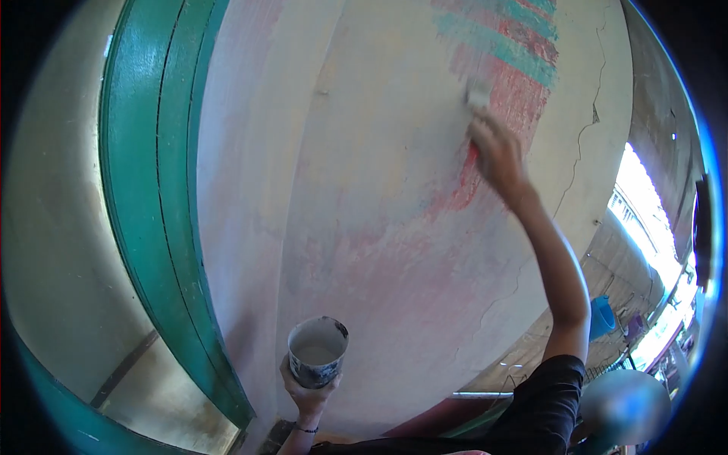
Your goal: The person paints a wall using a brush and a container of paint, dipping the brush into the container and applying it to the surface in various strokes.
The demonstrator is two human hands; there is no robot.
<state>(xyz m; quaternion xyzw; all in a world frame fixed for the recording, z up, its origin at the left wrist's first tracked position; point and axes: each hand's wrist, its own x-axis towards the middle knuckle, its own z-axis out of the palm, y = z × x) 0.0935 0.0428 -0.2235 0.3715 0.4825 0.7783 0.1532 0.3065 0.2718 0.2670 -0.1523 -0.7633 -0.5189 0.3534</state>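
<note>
I watch from afar through the head camera. The right hand (500,155) is raised against the wall (379,174), its fingers drawn in around a brush (478,95). Hand and brush are blurred, so I cannot make out how each finger sits. The pale head of the brush is at the left edge of the red patch (519,95), just below the teal stripes (523,61); I cannot tell whether the bristles touch.

Low in my view, the left hand (307,390) has its fingers curled around a can (318,376) of pale paint (317,353), well apart from the brush. Its open mouth faces me, and smears mark its rim and side.

The can worries me most. It has no lid, and if my attention stays up at the brush, the left wrist could tip and spill paint. If those fingers are wet, the can could slip. An overloaded brush could drip down the wall; a dry one could leave the red showing through. Pressing hard could lift loose flakes, since the surface looks rough there. Straying right, bristles could catch on the crack (580,144); a careless swing left could smear the green frame (136,152).
</note>
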